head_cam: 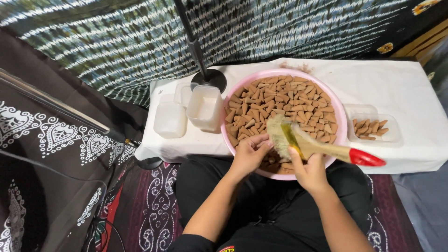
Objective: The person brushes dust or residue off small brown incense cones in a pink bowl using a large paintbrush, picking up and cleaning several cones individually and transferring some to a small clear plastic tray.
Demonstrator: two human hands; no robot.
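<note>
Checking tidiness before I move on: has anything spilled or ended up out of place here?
Brown dust is smeared on the white cloth just behind the pink basin. The cones all sit inside the basin or the clear tray.

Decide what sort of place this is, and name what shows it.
Probably a small home or cottage workshop for hand-finishing incense cones: a pink basin of brown cones on a low cloth-covered table, a brush in the right hand, patterned fabric backdrop.
</note>
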